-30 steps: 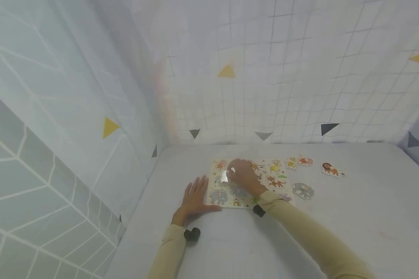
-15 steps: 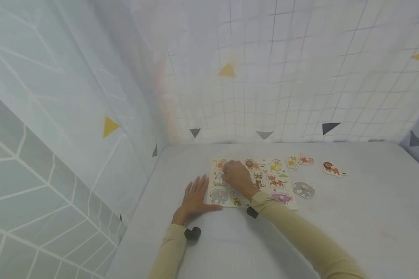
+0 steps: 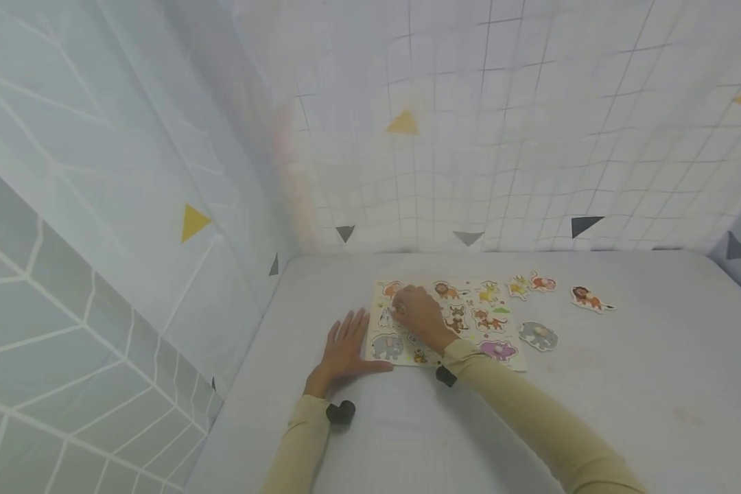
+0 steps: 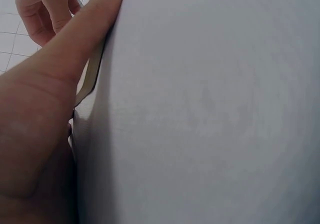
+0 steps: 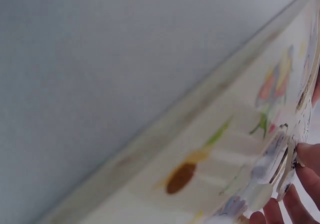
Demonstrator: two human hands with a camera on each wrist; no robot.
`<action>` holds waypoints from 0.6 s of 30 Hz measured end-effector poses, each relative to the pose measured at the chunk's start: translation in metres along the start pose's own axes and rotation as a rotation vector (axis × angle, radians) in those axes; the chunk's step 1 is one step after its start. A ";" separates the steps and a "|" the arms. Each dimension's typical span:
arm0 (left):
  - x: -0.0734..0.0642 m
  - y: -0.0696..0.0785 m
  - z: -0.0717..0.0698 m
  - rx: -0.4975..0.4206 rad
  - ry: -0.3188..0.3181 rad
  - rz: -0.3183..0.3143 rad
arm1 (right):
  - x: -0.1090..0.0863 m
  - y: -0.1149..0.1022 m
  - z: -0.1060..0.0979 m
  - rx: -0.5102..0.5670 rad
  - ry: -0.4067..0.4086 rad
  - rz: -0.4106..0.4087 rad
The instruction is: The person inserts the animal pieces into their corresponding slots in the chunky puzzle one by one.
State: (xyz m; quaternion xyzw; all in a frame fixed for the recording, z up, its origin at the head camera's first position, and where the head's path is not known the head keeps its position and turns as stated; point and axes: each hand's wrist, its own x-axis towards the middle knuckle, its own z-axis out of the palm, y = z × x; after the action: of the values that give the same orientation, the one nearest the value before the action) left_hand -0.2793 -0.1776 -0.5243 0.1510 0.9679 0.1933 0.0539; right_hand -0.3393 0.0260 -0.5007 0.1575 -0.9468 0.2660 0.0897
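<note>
A wooden animal puzzle board (image 3: pixel 442 339) lies on the table. My left hand (image 3: pixel 343 350) rests flat beside its left edge, fingers spread, the thumb along the front left corner. Over the board's left part, my right hand (image 3: pixel 421 317) pinches a zebra puzzle piece (image 3: pixel 385 318) at the zebra's place. The right wrist view shows this thin piece (image 5: pixel 287 170) tilted between the fingertips (image 5: pixel 304 156). Whether it sits in its recess I cannot tell. A printed elephant (image 3: pixel 387 348) shows in front of the zebra; the right hand hides the board's middle left.
Loose pieces lie right of the board: a grey elephant (image 3: pixel 538 335), a lion (image 3: pixel 588 300), a yellow animal (image 3: pixel 518 287) and a monkey-like red one (image 3: pixel 543 282). A purple hippo (image 3: pixel 499 350) with a knob is on the board. A patterned cloth wall (image 3: pixel 500 171) stands behind the table.
My right hand has moved slightly left and down with the zebra piece, which has turned from a bright glare to lying flatter over the board. The left hand has stayed in place.
</note>
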 end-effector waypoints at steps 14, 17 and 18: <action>0.002 -0.002 0.003 0.035 -0.024 -0.024 | -0.007 0.000 -0.006 0.017 -0.060 -0.040; 0.002 -0.002 0.003 0.042 -0.022 -0.024 | -0.008 0.000 -0.006 -0.005 -0.058 -0.055; 0.002 -0.002 0.003 0.042 -0.022 -0.026 | -0.007 0.000 -0.006 -0.011 -0.061 -0.058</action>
State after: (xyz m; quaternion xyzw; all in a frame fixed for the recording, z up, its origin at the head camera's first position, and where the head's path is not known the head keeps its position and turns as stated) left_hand -0.2815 -0.1776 -0.5275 0.1418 0.9730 0.1706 0.0640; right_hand -0.3318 0.0311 -0.4977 0.1923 -0.9456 0.2533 0.0694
